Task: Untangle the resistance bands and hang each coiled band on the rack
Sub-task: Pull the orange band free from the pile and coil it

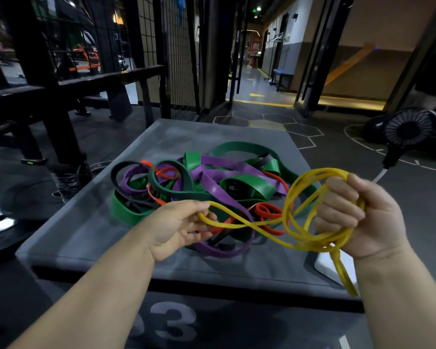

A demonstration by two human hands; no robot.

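- 2 grips hold your yellow band (295,187) above the padded box (86,235): right grip (358,217) fisted round its coils, left grip (179,227) pinching 1 strand.
- Pulling could snag the tangled pile (212,177) beneath.

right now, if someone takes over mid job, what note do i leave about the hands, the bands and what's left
Right hand: grips several coils of the yellow band, a tail hanging below the fist.
Left hand: holds the band's loose strand, stretched across to the right hand.
Tangled heap of green, purple, red and black bands lies on the grey padded box.
Done: yellow band mostly coiled.
Left: finish the coil and hang it, then untangle, coil and hang the others. No hung band is in view.
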